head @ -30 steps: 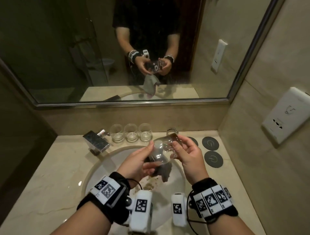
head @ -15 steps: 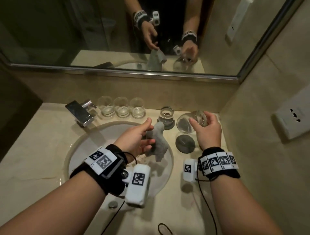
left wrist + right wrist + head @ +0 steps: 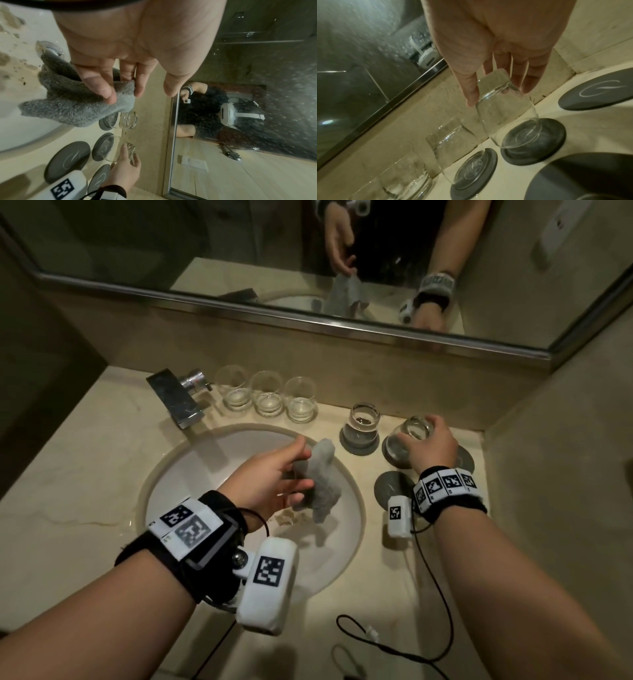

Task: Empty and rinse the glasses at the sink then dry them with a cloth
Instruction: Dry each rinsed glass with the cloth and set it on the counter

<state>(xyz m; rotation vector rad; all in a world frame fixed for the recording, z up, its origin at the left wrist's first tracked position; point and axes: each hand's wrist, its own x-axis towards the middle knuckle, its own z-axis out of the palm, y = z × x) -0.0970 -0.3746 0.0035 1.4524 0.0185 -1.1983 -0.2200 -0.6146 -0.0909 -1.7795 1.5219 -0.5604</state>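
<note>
Nearest me, the left hand [image 3: 270, 477] hangs over the sink [image 3: 164, 470], its thumb and fingers pinched on a grey cloth [image 3: 323, 481] that droops limp toward the basin. It looks soft, fluffy and light, the sort of thing you can bunch up anywhere and push into a glass.

Further along, the right hand [image 3: 432, 447] has its fingertips closed round the base of an upside-down glass [image 3: 503, 108], which is tilted with one edge of its rim touching a dark coaster [image 3: 553, 136]. The walls look thin, so I'd judge it brittle and slick; holding the thick base seems wise, and it should go down gently. The two hands are well apart.

Beside it another upturned glass [image 3: 364, 419] sits on its own coaster. Beyond, by the tap [image 3: 178, 395], three upright glasses [image 3: 267, 397] hold some clear liquid at the bottom.
</note>
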